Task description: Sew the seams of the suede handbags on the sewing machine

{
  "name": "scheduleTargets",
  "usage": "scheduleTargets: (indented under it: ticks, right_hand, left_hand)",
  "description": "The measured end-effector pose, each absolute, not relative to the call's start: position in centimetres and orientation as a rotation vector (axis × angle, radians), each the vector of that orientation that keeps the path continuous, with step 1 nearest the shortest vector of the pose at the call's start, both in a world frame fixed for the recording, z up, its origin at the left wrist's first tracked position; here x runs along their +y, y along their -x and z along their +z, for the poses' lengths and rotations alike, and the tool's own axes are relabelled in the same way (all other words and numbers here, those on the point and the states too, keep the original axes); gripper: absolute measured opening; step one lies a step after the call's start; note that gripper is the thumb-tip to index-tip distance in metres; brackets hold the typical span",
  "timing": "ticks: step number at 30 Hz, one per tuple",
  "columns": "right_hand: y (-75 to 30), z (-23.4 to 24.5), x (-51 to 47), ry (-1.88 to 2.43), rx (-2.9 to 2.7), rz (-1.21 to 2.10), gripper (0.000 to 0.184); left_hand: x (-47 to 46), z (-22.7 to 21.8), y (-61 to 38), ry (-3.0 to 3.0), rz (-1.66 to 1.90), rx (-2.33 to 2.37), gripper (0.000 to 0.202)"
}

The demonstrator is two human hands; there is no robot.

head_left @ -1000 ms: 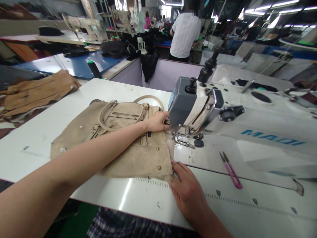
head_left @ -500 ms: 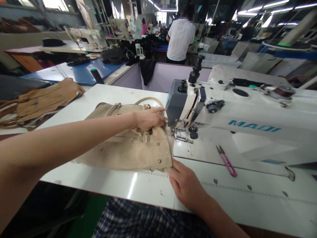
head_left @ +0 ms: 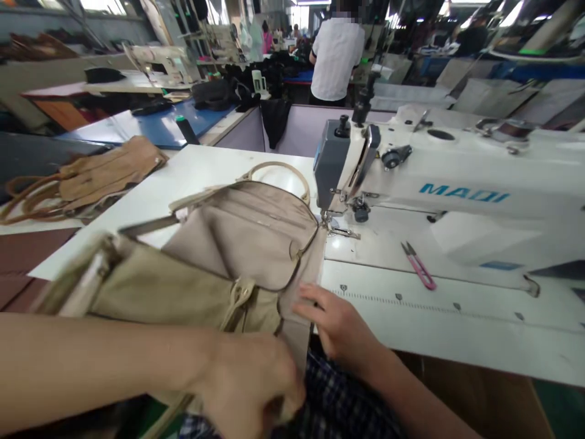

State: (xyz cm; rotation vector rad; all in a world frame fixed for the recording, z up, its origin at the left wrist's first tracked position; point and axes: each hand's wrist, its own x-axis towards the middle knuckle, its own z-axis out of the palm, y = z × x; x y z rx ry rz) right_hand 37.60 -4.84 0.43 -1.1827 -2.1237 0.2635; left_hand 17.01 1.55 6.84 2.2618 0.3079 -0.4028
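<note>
A beige handbag (head_left: 247, 244) lies opened out on the white sewing table, its lining and curved zipper facing up and its near part folded toward me over the table's front edge. My left hand (head_left: 256, 378), slightly blurred, is closed at the near side of the bag, its fingers curled around the fabric and partly hidden. My right hand (head_left: 340, 323) rests at the bag's right edge, fingers stretched out over the lining. The far right edge of the bag reaches the presser foot (head_left: 326, 222) of the sewing machine (head_left: 457, 177).
Pink-handled thread snips (head_left: 419, 266) lie right of the needle area. A brown bag (head_left: 109, 174) lies to the left. A dark thread cone (head_left: 186, 130) stands behind. A person in a white shirt (head_left: 336, 58) stands further back, among other machines.
The bag has been turned over and opened, showing its lining. My left hand has moved from beside the needle down toward me. My right hand has stayed at the bag's right edge.
</note>
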Motion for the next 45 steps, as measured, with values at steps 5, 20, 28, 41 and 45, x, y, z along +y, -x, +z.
scheduleTargets:
  ticks: [5, 20, 28, 41, 45]
  right_hand:
    - [-35.7, 0.1, -9.0, 1.218, -2.074, 0.253, 0.045]
    - [-36.0, 1.0, -10.1, 1.609, -1.69, 0.281, 0.026]
    - [-35.8, 1.2, -8.6, 1.362, -1.721, 0.41, 0.03]
    - [-36.0, 1.2, -6.9, 1.215, -1.935, 0.019, 0.022]
    - [-36.4, 0.7, -7.0, 1.192, -1.96, 0.08, 0.02]
  left_hand:
    - [-2.0, 7.2, -18.8, -2.581, -0.313, 0.061, 0.019]
    - [3.4, 6.5, -19.3, -3.064, -0.086, 0.14, 0.008]
    - [4.8, 7.4, -19.3, -2.81, -0.119, 0.234, 0.011]
    - [9.2, 6.4, -21.1, -3.137, -0.077, -0.178, 0.039]
    - [9.6, 6.2, -20.9, -3.065, -0.196, -0.043, 0.05]
